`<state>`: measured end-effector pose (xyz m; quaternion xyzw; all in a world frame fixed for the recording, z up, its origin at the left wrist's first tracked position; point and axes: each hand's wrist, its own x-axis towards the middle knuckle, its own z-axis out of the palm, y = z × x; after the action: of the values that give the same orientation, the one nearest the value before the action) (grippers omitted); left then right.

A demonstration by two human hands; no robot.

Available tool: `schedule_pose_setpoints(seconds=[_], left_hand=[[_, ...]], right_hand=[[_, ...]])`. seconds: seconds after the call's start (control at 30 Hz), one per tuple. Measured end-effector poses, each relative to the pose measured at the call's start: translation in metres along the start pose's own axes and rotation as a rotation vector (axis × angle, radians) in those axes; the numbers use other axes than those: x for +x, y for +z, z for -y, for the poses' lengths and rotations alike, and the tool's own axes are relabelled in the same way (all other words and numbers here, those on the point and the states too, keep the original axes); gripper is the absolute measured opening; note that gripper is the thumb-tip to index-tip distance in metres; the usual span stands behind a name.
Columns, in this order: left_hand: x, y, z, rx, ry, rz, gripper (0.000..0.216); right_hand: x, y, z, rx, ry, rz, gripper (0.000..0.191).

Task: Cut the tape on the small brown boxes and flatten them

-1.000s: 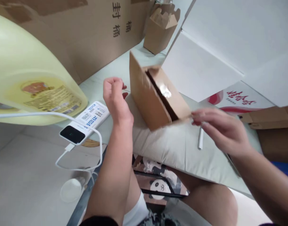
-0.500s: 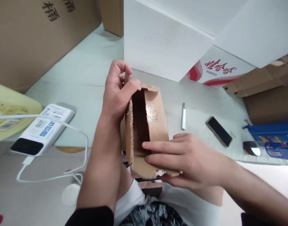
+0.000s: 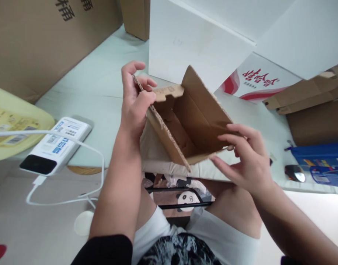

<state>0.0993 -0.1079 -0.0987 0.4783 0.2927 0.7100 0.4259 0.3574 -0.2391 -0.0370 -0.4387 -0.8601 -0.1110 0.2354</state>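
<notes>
Both hands are on the small cardboard box (image 3: 185, 121), which sits tilted over the near edge of the pale table (image 3: 97, 88), above the person's knees, its open mouth turned up toward the camera. Left hand (image 3: 134, 99) is closed on the flap at the box's ten o'clock corner, thumb across the corrugated edge and fingers curled behind it. Right hand (image 3: 246, 158) pinches the low edge at about four o'clock, thumb beneath and fingertips on top, so it too is clamped on the box. One broad flap stands up at twelve o'clock.

At nine o'clock from the box a white power bank (image 3: 55, 145) lies flat near the table edge, a white cable (image 3: 75, 147) looping off it toward the floor. Beyond that, at the far left, sits a yellow jug (image 3: 11, 125). A large brown carton (image 3: 41, 36) fills eleven o'clock, and a white box (image 3: 191, 51) stands at twelve. At three o'clock is a blue pouch (image 3: 320, 162) with a dark object beside it, possibly a mouse (image 3: 294, 173); it is too small to be sure.
</notes>
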Motion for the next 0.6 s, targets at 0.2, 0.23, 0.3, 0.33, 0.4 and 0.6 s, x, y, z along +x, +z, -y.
schedule_pose_setpoints(seconds=[0.2, 0.23, 0.3, 0.33, 0.4, 0.6], left_hand=[[0.0, -0.004, 0.014, 0.105, 0.068, 0.09, 0.037], [0.001, -0.005, 0.018, 0.125, 0.072, 0.113, 0.042], [0.002, -0.006, 0.026, 0.184, 0.066, 0.158, 0.052], [0.002, -0.005, 0.029, 0.219, 0.06, 0.167, 0.055], [0.001, -0.002, 0.035, 0.292, 0.062, 0.157, 0.056], [-0.001, 0.012, 0.041, 0.467, 0.089, 0.165, 0.029]], right_hand=[[-0.008, 0.036, -0.014, 0.086, 0.141, -0.181, 0.077], [-0.008, 0.041, -0.015, 0.151, 0.148, -0.19, 0.083], [-0.008, 0.049, -0.018, 0.335, 0.149, -0.157, 0.086], [-0.008, 0.052, -0.019, 0.433, 0.136, -0.119, 0.083], [-0.008, 0.055, -0.021, 0.579, 0.083, -0.039, 0.071], [-0.014, 0.062, -0.026, 0.715, 0.044, -0.016, 0.047]])
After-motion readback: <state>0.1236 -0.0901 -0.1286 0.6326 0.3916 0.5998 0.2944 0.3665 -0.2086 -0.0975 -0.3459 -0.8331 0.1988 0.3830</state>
